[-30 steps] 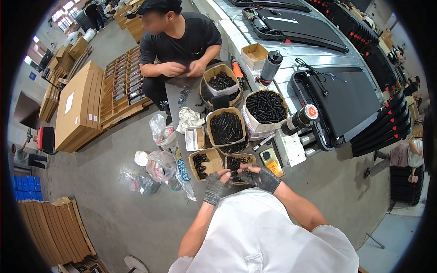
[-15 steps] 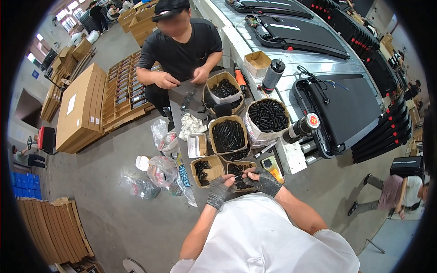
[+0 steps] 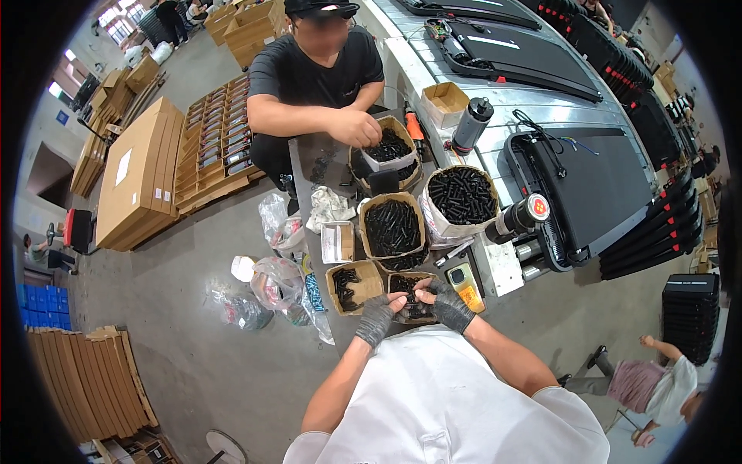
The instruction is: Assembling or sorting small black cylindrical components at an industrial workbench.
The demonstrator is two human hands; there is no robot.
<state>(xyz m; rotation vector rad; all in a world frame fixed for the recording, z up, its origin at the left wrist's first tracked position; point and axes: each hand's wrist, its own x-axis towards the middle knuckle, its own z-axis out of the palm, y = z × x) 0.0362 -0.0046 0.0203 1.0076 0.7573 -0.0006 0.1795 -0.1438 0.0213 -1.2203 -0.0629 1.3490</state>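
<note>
Workshop floor, grey table crowded with open cartons of black hardware; small black parts sit in the near carton, right under the hands. Left hand and right hand, in dark gloves, have fingertips close together above it; can't tell if either pinches a piece. Parts look light, stiff, maybe slick, unlikely to break; best taken singly, thumb and forefinger around the middle.
</note>
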